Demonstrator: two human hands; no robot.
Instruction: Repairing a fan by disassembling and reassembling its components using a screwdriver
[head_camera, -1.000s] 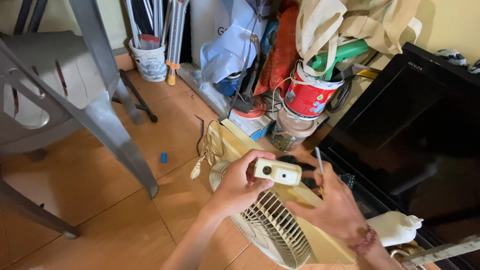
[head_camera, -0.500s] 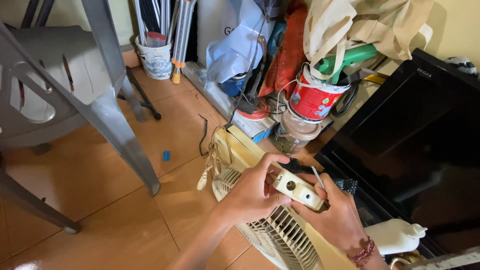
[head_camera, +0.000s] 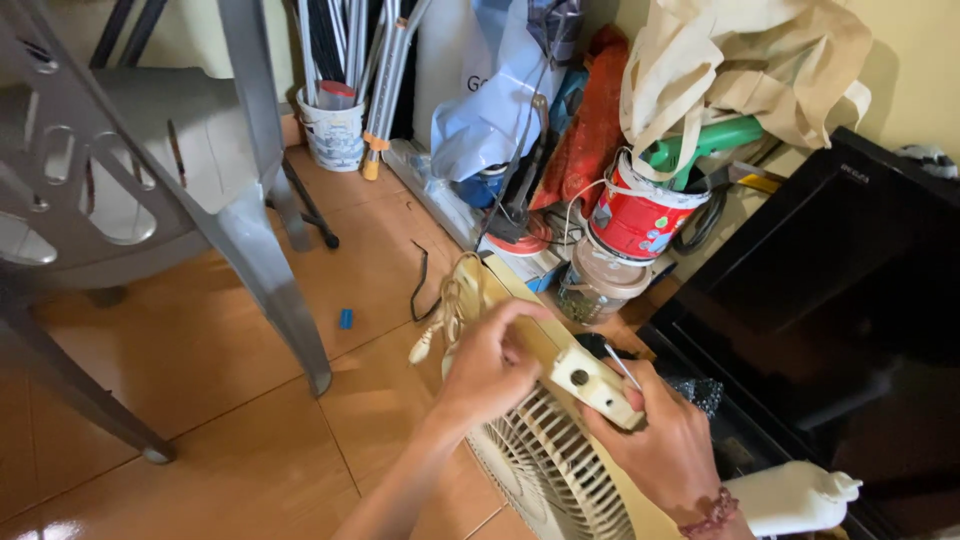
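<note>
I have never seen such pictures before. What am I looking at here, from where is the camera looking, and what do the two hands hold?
There is no machine here: a person works with two bare hands. The one camera sits on the person's head and looks down, so the arms enter from the bottom edge.

The left hand and the right hand together grip a small cream plastic part with a dark round hole. The right hand also holds a thin metal tool; its kind is too small to tell. Under the hands lies a cream fan with a slatted grille, on an orange tiled floor.

Around it: a grey plastic chair at the left, a red bucket, bags against the wall, and a black panel at the right.
</note>
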